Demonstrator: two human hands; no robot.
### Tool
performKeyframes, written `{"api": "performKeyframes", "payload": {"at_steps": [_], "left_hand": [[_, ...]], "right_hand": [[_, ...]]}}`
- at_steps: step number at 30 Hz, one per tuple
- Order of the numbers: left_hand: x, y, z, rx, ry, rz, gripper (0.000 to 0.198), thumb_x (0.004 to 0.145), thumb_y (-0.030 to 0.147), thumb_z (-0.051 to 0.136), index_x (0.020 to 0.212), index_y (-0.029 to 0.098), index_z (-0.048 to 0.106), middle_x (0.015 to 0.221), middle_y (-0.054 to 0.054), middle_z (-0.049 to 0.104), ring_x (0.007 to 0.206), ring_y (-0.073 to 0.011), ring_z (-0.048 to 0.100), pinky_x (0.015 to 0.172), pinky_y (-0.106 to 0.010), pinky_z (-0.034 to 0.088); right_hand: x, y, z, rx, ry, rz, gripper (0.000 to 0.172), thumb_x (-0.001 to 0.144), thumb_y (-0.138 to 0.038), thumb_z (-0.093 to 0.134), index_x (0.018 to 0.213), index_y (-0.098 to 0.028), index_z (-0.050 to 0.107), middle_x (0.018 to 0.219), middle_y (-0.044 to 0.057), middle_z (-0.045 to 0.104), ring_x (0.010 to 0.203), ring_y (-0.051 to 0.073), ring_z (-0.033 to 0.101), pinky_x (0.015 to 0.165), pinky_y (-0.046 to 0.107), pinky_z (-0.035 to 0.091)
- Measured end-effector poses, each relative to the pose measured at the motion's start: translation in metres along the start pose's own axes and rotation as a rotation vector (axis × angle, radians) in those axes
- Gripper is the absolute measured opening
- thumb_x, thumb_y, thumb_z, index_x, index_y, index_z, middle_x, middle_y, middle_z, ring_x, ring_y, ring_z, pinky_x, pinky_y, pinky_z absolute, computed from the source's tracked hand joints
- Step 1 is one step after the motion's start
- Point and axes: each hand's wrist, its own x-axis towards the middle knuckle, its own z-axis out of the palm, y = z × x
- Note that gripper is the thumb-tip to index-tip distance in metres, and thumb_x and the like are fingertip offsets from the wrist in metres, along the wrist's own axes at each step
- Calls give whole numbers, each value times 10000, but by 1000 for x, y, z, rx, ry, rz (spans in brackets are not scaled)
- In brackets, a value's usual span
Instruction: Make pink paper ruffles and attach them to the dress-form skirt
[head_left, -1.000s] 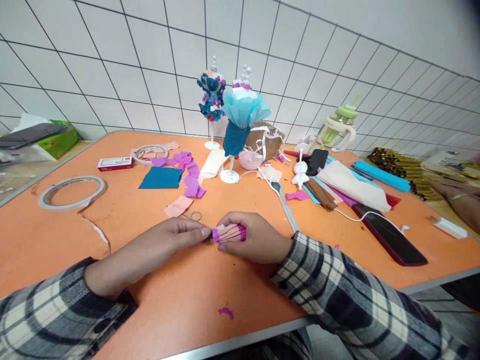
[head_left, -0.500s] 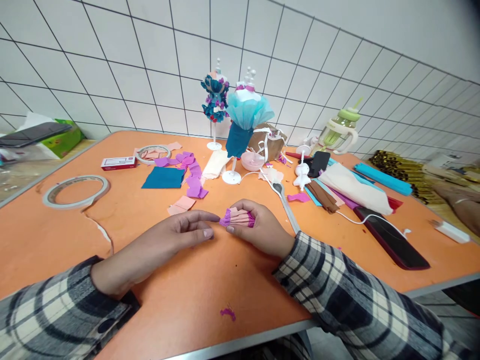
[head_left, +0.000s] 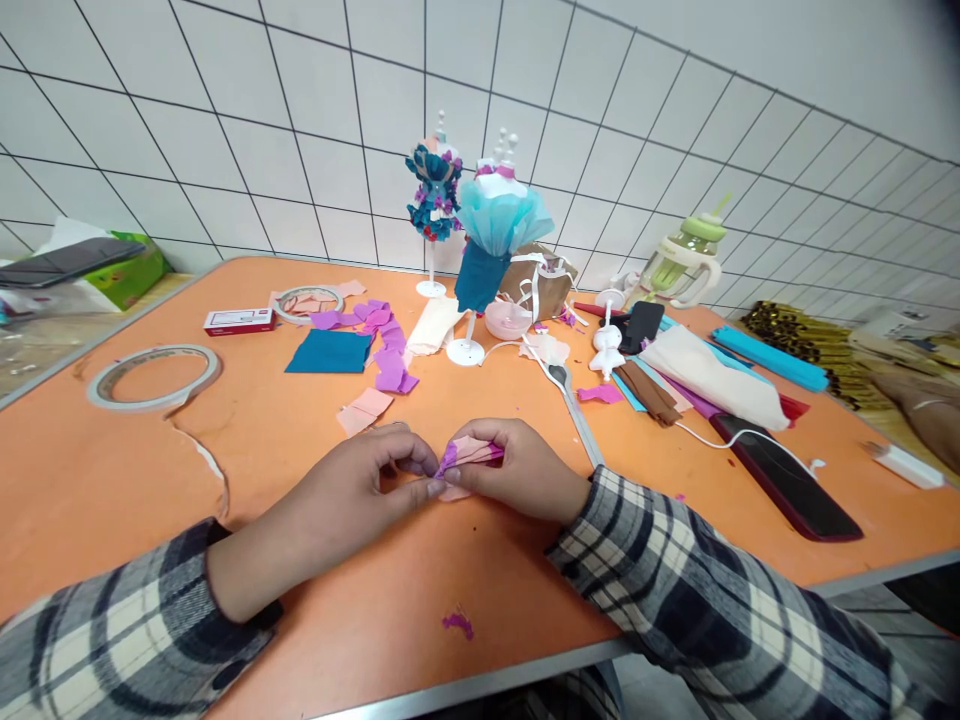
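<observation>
Above the front middle of the orange table, a small pleated piece of pink and purple crepe paper sits between my two hands. My right hand grips its folds from the right, thumb in front and fingers behind. My left hand pinches the purple left end between thumb and forefinger. A bit of pink paper shows below the thumbs. Beyond the hands lie two pink paper squares, purple paper pieces and a teal sheet.
Two small dress forms in paper outfits stand at the back. Tape rolls and a small box lie left. Scissors, a white figurine, paper rolls, a phone and a bottle are right. Another person's arm shows far right.
My left hand has moved right and closed its thumb and forefinger on the paper's purple end. The pleated paper has tilted slightly, and my right hand still holds it.
</observation>
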Motion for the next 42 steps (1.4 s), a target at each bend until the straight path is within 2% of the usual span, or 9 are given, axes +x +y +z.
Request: {"api": "performKeyframes", "payload": {"at_steps": [4, 6, 11, 15, 19, 21, 24, 29, 42], "left_hand": [[-1, -6, 0, 81, -31, 75, 206, 880, 339, 558, 824, 210, 709, 862, -39, 697, 830, -215, 639, 787, -347, 479], [-2, -8, 0, 120, -47, 90, 191, 873, 298, 546, 812, 212, 704, 843, -35, 692, 807, -209, 638, 771, -341, 478], [-3, -7, 2, 163, -59, 142, 205, 881, 272, 530, 809, 213, 713, 859, -41, 700, 838, -211, 646, 789, -344, 478], [-2, -4, 1, 149, -47, 130, 202, 872, 293, 552, 787, 215, 718, 836, -39, 699, 846, -223, 642, 804, -358, 477], [-1, 0, -4, -122, -21, -38, 204, 836, 386, 645, 765, 217, 733, 820, -30, 707, 826, -227, 647, 794, -355, 490], [-1, -1, -5, -362, -11, -142, 210, 816, 423, 711, 816, 219, 762, 878, -37, 739, 910, -241, 661, 854, -356, 501], [-4, -4, -5, -797, 0, -261, 214, 813, 390, 769, 933, 215, 798, 1042, -68, 768, 1077, -257, 647, 947, -350, 510], [-7, -3, -8, -1300, -137, -388, 213, 860, 293, 743, 1025, 176, 808, 1071, -109, 759, 1042, -225, 660, 839, -275, 577], [-8, 1, -12, -1424, -230, -400, 333, 825, 350, 794, 1078, 132, 798, 1060, -134, 739, 1017, -231, 649, 840, -290, 594]], "right_hand": [[-1, -2, -3, 49, -3, -81, 405, 775, -374, 774, 1109, -176, 659, 1033, 45, 707, 918, 191, 654, 821, 308, 518], [-1, -2, -6, 37, 31, -145, 416, 822, -395, 731, 1174, -189, 646, 1168, 75, 697, 1037, 213, 653, 910, 345, 509], [-2, -2, -7, -372, 126, -354, 304, 831, -405, 754, 1045, -193, 717, 1091, 90, 724, 1068, 262, 630, 990, 442, 440], [-7, -3, -2, -550, 184, -533, 340, 833, -367, 766, 1126, -205, 709, 1255, 105, 667, 1185, 276, 574, 1026, 452, 405], [-12, -6, 1, -637, 297, -612, 133, 878, -298, 706, 969, -207, 738, 1051, 74, 687, 1003, 231, 599, 898, 405, 432], [-13, -7, 2, -675, 315, -661, 123, 877, -322, 715, 936, -217, 739, 980, 53, 697, 945, 219, 598, 867, 395, 424], [-14, -7, 2, -770, 326, -679, 192, 864, -366, 741, 1004, -234, 735, 1041, 43, 723, 1001, 232, 603, 906, 411, 403], [-12, -7, -2, -851, 422, -646, 144, 902, -264, 697, 1044, -243, 711, 1092, 31, 747, 1048, 224, 621, 928, 410, 398], [-9, -7, -7, -840, 570, -722, 84, 949, -246, 667, 923, -257, 746, 942, 7, 777, 910, 195, 659, 869, 398, 426]]}}
